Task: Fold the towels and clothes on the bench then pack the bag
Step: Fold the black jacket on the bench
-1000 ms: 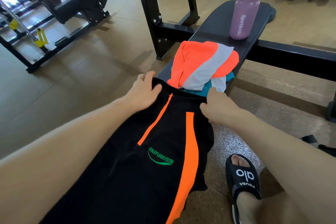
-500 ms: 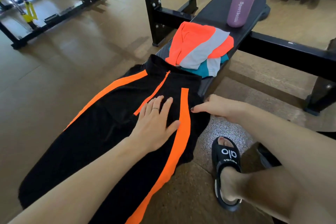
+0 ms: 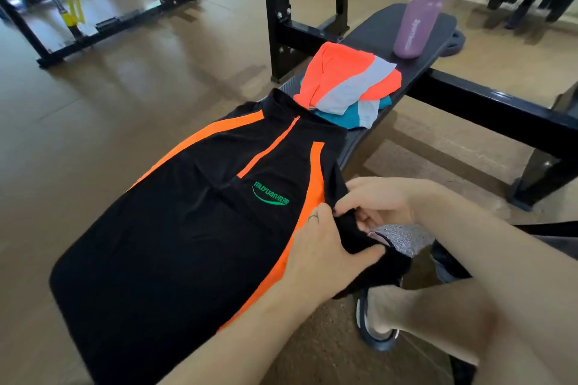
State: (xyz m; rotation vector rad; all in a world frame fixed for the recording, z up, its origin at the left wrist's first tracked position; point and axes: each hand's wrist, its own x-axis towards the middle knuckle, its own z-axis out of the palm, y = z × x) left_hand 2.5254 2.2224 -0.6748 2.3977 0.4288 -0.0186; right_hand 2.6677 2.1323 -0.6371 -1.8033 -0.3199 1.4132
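Observation:
A black zip-neck shirt (image 3: 187, 228) with orange stripes and a green logo lies flat along the black bench (image 3: 375, 37), collar toward the far end. Its right sleeve hangs off the bench's right edge. My left hand (image 3: 322, 247) and my right hand (image 3: 378, 206) both pinch that black sleeve at the shirt's right side. Past the collar sits a pile of clothes: an orange and grey garment (image 3: 347, 78) on top of a teal one (image 3: 344, 117). No bag is in view.
A pink sports bottle (image 3: 422, 9) stands upright at the bench's far end. Black bench uprights (image 3: 281, 9) rise at the left of the pile, and a black crossbar (image 3: 500, 109) runs right. My foot in a dark slide sandal (image 3: 375, 322) rests on the speckled floor.
My left hand left the shirt's chest and moved right to the sleeve. My right hand closed on the same sleeve. The shirt now lies spread flatter, with its logo showing.

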